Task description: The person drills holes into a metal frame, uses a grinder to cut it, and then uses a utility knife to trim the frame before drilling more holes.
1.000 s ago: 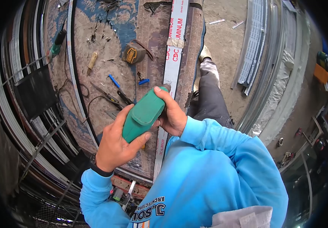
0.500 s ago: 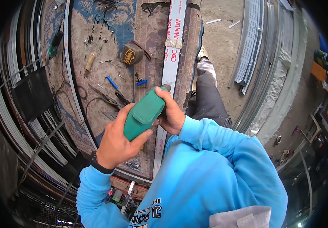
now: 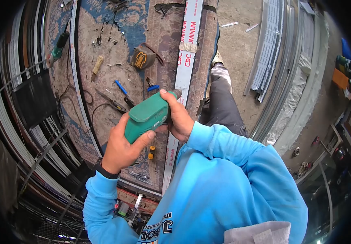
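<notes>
Both hands hold a green cordless drill [image 3: 146, 116] over the carpeted bench. My left hand [image 3: 120, 149] wraps round its lower left end, the thumb along the near side. At the front end my right hand [image 3: 179, 118] grips it, thumb on top and the other fingers partly hidden beneath. The dark nose of the drill points up and right, its tip overlapping a long white aluminum profile [image 3: 182, 79] with red lettering. Below the drill lies a yellow-handled screwdriver [image 3: 152, 153].
On the carpet [image 3: 114, 89] lie a tape measure [image 3: 143, 57], a blue pen [image 3: 120, 86], a small blue piece [image 3: 152, 88] and a wooden-handled tool [image 3: 97, 66]. A green grinder [image 3: 57, 49] rests farther left. Racked profiles [image 3: 21, 118] line the left; more profiles [image 3: 271, 44] lie on the right floor.
The drill has turned in my hands, its left end swinging up and left, so more of its near side shows. Both hands have shifted slightly left, and the screwdriver has come into view.
</notes>
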`<control>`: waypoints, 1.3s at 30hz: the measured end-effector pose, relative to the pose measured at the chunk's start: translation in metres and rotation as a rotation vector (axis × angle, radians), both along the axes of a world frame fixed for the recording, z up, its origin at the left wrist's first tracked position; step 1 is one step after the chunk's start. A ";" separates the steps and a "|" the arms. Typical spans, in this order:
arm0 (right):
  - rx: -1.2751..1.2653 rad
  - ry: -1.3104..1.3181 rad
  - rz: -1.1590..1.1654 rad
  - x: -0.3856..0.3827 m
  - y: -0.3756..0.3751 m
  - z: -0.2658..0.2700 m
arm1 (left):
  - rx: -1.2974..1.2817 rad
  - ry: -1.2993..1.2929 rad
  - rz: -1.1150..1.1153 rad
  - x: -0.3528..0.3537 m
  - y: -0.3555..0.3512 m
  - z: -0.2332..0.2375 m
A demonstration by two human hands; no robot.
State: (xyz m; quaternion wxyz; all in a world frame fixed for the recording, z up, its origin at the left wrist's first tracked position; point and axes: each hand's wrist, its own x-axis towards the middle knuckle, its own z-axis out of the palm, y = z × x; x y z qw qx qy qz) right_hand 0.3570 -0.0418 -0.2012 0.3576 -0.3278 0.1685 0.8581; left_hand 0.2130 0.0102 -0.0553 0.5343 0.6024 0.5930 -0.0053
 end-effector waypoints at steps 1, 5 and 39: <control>0.000 -0.006 0.003 -0.001 0.000 0.000 | -0.030 0.008 0.018 -0.002 -0.001 0.000; -0.002 -0.045 0.034 -0.002 0.000 0.001 | -0.101 0.009 0.095 -0.005 -0.007 0.001; -0.127 0.907 -0.368 0.091 -0.063 -0.065 | 0.259 0.549 -0.979 0.174 -0.064 -0.011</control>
